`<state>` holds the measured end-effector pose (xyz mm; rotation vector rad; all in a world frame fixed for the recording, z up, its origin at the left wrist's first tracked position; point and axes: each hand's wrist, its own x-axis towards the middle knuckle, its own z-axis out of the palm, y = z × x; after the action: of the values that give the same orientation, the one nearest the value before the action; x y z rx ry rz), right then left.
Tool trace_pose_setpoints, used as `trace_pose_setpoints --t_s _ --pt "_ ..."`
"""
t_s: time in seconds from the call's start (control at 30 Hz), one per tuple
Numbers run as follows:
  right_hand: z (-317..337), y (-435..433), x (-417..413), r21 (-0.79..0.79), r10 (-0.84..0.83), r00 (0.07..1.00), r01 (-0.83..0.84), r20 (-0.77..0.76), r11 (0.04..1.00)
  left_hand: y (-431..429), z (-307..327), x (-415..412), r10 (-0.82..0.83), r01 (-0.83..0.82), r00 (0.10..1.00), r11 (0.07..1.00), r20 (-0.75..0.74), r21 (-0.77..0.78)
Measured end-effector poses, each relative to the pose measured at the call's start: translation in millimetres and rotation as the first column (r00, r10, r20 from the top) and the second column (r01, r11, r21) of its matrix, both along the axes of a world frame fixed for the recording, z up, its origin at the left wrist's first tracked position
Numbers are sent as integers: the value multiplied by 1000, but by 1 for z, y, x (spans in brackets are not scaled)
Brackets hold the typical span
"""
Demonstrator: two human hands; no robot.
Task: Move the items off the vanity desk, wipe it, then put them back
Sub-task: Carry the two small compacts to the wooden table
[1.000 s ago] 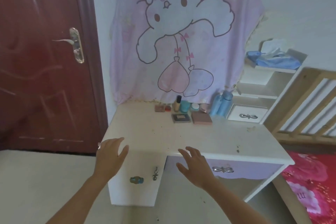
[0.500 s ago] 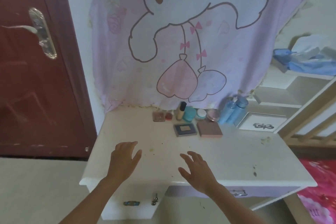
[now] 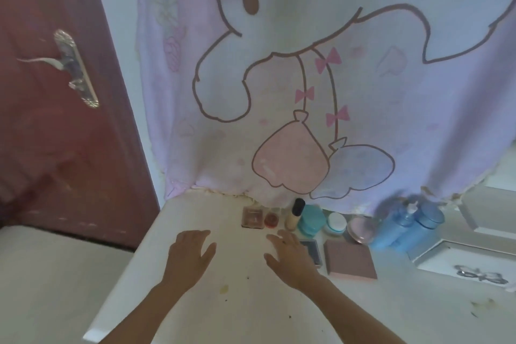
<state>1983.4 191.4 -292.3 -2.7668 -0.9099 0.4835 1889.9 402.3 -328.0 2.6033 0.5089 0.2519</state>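
1. Head view: white vanity desk (image 3: 195, 301), stained top, set against a pink cartoon cloth (image 3: 279, 92); red door (image 3: 55, 148) left of the desk.
2. Along the desk's back edge: teal jar (image 3: 311, 220), foundation bottle (image 3: 294, 215), blue bottles (image 3: 405, 229), pink palette (image 3: 350, 260), dark compact (image 3: 312, 251). Labels too blurred to read.
3. Left hand (image 3: 190, 254) over the desk's left part, fingers straight and relaxed, holding nothing.
4. Right hand (image 3: 290, 257) over the desk's middle, fingers spread, empty, overlapping the dark compact; contact unclear.

readable text: none | blue bottles (image 3: 406, 229) on vanity desk (image 3: 251, 310): labels too blurred | hanging cloth (image 3: 279, 78): cartoon only
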Motion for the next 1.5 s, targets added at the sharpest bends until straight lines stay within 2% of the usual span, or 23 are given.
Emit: trace_pose_setpoints --t_s 0.07,0.13,0.3,0.43,0.53,0.7,0.83,0.97,1.07,1.3,1.5 --pt "-11 4 16 -21 45 999 -45 -24 999 0 -11 9 29 -29 999 999 -22 17" --pt "-20 4 30 -33 67 997 -68 -39 997 -5 -22 15 42 -43 999 996 18 81" --pt "-34 2 43 -44 60 993 -65 -101 997 -20 -50 18 -3 10 996 997 -86 82" --pt "-30 8 51 -14 29 996 -31 -90 999 -14 -51 45 -47 44 999 990 19 134" --pt "-27 16 59 -24 49 996 -51 -73 998 -7 -40 73 -113 91 990 969 86 228" --pt "-30 30 66 -21 36 998 -37 -49 999 -6 -41 105 -193 182 981 950 18 255" --pt "-42 41 71 -67 -20 1000 19 -16 998 -11 -49 127 -345 359 933 913 -103 194" --pt "-58 51 85 -102 -70 992 81 105 991 -13 -60 149 -423 456 888 856 -177 244" --pt "-74 59 94 -16 -119 984 123 135 992 -8 -64 161 -472 507 861 819 -187 269" --pt "-65 63 91 -126 -76 997 73 -21 989 3 -60 163 -450 496 867 823 -215 276" --pt "-47 61 85 -6 -106 994 105 -32 994 27 -52 131 -386 432 900 855 -201 288"
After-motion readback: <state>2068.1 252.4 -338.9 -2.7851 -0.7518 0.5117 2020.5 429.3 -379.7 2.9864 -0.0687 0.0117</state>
